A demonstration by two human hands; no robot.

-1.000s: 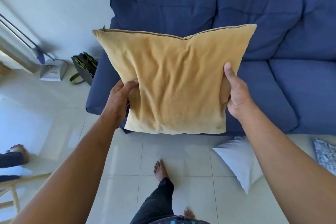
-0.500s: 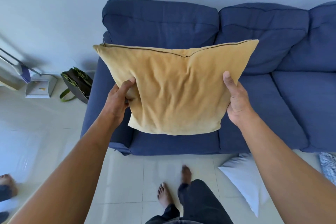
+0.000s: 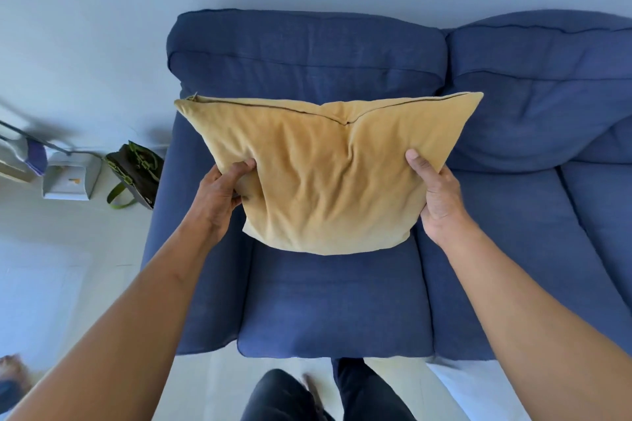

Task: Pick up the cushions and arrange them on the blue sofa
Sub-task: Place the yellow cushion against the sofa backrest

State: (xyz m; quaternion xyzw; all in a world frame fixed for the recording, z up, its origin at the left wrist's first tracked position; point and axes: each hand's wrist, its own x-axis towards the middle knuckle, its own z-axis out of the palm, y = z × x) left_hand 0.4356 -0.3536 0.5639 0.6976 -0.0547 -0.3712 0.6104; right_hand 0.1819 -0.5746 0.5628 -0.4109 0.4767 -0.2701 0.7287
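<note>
Yellow cushion (image 3: 328,178) held upright, zipper edge up, fingers of both hands (image 3: 219,195) (image 3: 437,195) grasping its sides above the blue sofa (image 3: 335,301).

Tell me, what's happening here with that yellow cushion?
A person is holding the yellow cushion by its two sides, left hand and right hand, above the leftmost seat of the blue sofa. It is held upright with its zipped edge on top, in front of the backrest. Whether its lower edge already touches the seat is hard to tell. A white cushion lies on the floor nearby.
</note>
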